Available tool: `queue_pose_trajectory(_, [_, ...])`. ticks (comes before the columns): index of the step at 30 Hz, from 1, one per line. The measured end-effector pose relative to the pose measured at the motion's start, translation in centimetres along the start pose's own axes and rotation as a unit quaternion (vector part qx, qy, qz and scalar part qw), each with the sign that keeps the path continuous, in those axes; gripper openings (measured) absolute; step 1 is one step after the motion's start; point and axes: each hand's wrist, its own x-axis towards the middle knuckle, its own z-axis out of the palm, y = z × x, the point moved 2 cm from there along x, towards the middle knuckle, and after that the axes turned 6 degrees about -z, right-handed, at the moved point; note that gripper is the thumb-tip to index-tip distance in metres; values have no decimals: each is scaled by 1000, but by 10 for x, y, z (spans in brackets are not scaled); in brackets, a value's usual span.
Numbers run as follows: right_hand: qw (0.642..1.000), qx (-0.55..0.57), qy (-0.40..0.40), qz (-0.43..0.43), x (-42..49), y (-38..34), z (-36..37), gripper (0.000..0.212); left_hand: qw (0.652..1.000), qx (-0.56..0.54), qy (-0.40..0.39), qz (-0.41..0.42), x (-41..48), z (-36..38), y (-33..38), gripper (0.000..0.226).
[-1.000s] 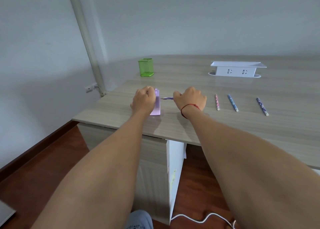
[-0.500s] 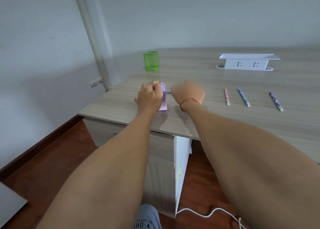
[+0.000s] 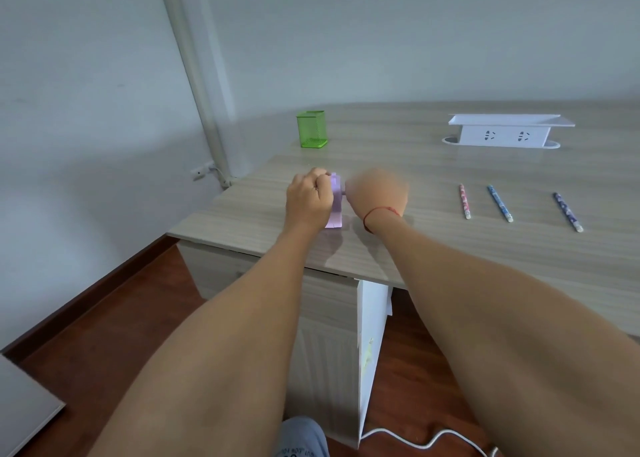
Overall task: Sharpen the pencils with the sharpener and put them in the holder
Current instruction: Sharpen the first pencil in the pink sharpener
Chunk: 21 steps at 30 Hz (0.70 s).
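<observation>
A pale pipe (image 3: 194, 75) is seen running up the wall at far L, w/ a wall socket (image 3: 201, 172) near its foot. On the bench (image 3: 450, 255), toward the back L, the green mesh holder (image 3: 311, 129) is stood upright, well apart from both hands.

Nearer the front L edge the left grip (image 3: 308, 200) is curled over the purple sharpener (image 3: 336, 210), which stands on the bench. Its fingers are wrapped on the top & L side, so only the sharpener's R face & near end are left showing. From that R face a short bit of the held pencil (image 3: 344, 190) is seen running straight into the right grip (image 3: 377, 193). That grip is blurred & viewed from the back. It is bunched as a fist round the pencil's outer end, and the fingers themselves can't be made out. A red string (image 3: 381, 210) is worn at the R wrist.

On the wood floor below, a white cable (image 3: 426, 439) is seen.

Further R three pencils are laid on the bench, apart & roughly parallel: pink pencil (image 3: 464, 201), blue pencil (image 3: 499, 203), then dark purple pencil (image 3: 568, 211) farthest R, none touched by either grip. Behind them a white socket box (image 3: 505, 132) is set.
</observation>
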Motion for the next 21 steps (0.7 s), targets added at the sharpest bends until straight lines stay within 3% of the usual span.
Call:
queue_pose_trajectory(3, [999, 26, 27, -6, -4, -3, -6, 50, 999, -10, -32, -5, 0, -6, -1, 52])
queue_pose_trajectory(6, [992, 52, 83, -74, -11, -12, -20, 47, 999, -45, 20, -19, -3, -15, -1, 40])
queue_pose_trajectory(10, [975, 98, -1, -199, -29, -23, -29, 42, 991, -60, 107, -58, -9, -33, -4, 42])
queue_pose_trajectory(13, [966, 68, -50, -246, -41, -30, -26, 44, 993, -7, 22, -116, -15, -39, -23, 40])
queue_pose_trajectory(17, [950, -49, -135, -276, -49, -32, -18, 65, 983, 72, -133, -99, -29, -38, -34, 31])
queue_pose_trajectory(21, [946, -108, -123, -281, -51, -36, -10, 71, 975, 163, -120, -88, -27, -35, -39, 24])
